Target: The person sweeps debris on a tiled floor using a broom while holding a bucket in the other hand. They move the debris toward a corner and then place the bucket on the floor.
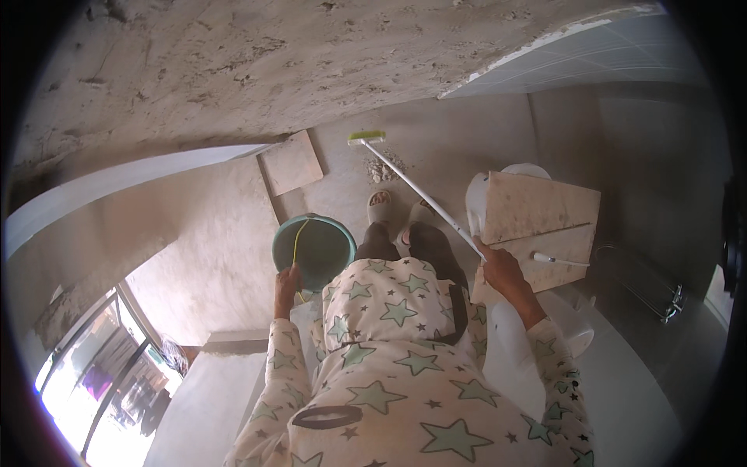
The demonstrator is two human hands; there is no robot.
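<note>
My left hand is closed round the yellow handle of a green bucket, which hangs or stands at my left side. Whether the bucket touches the floor I cannot tell. My right hand grips the white pole of a broom. Its yellow-green bristled head rests on the floor ahead of me. Close to that head lies a small heap of grey rubble, just beyond my sandalled feet.
Boards cover part of a white toilet on my right, with a white-handled brush on top. A square panel leans at the rough wall. A metal tap is far right; a bright window lies lower left.
</note>
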